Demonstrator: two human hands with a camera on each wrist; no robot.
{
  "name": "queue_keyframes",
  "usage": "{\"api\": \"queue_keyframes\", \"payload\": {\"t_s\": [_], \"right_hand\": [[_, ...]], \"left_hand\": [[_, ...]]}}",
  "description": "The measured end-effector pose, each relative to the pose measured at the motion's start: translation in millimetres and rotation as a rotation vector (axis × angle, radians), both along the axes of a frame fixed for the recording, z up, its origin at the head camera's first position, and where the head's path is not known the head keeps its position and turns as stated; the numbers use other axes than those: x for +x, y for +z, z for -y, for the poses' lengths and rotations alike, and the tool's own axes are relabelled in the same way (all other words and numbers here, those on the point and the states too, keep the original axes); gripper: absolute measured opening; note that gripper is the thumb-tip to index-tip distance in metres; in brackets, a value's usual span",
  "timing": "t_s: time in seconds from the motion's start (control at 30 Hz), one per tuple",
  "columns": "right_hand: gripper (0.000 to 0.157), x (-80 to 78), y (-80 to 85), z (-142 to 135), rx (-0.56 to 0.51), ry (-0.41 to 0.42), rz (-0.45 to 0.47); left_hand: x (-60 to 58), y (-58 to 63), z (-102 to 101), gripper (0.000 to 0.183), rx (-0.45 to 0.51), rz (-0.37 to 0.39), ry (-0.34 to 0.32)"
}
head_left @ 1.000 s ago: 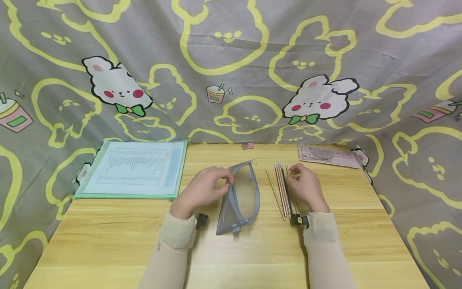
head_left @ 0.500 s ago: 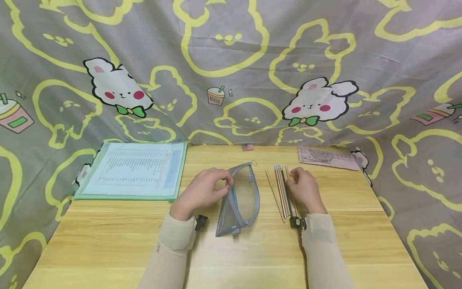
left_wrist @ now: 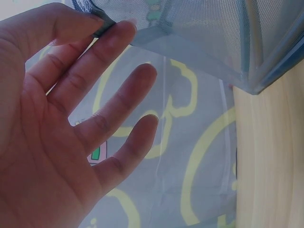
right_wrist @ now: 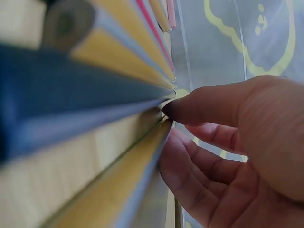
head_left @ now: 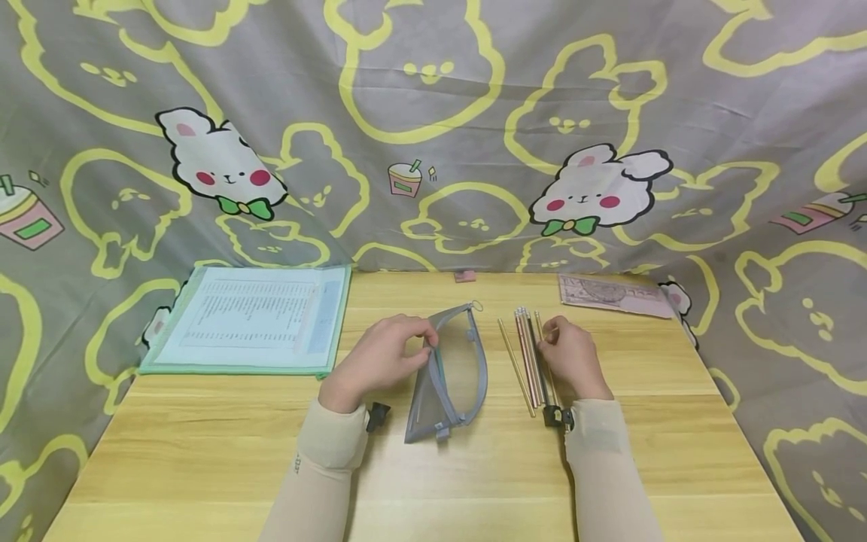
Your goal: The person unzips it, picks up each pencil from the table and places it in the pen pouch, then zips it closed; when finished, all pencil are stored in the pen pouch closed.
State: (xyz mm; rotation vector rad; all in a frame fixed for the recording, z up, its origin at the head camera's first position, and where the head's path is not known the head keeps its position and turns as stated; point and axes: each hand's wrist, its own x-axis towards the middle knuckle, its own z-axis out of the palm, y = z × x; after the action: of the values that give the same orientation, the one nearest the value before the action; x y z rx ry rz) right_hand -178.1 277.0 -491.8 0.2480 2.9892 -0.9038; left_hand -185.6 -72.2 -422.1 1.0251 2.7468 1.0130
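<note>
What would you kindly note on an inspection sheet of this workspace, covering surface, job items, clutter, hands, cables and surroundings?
Surface: wood-grain table.
Job items: gray mesh pouch, mouth open; pencils lying beside it, mostly bunched, one gold pencil apart on the pouch side.
Clutter: green-edged folder with a printed sheet, left; purple banknote-like item, far right; small pink piece, back edge.
Left hand: thumb and forefinger pinch the pouch's rim.
Right hand: thumb and fingers at the far end of the rightmost pencil; firm grip cannot be confirmed.
Cables: nothing seen.
Surroundings: gray fabric with yellow outlines and white rabbit heads.
</note>
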Motion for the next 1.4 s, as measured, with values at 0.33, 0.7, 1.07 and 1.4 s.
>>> {"api": "queue_keyframes", "payload": {"t_s": [0.33, 0.7, 1.07, 1.4], "right_hand": [[0.030, 1.2, 4.2, 3.0, 0.017, -0.033, 0.056], [0.029, 1.2, 4.4, 2.5, 0.038, -0.068, 0.075], [0.039, 4.5, 18.2, -0.9, -0.070, -0.095, 0.086], [0.040, 10.0, 51.2, 20.7, -0.309, -0.096, -0.021]], "left_hand": [[-0.2, 1.1, -0.5, 0.011, 0.000, -0.003, 0.001], [-0.5, 0.5, -0.4, 0.012, -0.004, -0.011, 0.000], [-0.2, 0.5, -0.5, 0.011, -0.006, -0.013, 0.002], [0.2, 1.3, -0.4, 0.012, -0.002, 0.002, 0.001]]}}
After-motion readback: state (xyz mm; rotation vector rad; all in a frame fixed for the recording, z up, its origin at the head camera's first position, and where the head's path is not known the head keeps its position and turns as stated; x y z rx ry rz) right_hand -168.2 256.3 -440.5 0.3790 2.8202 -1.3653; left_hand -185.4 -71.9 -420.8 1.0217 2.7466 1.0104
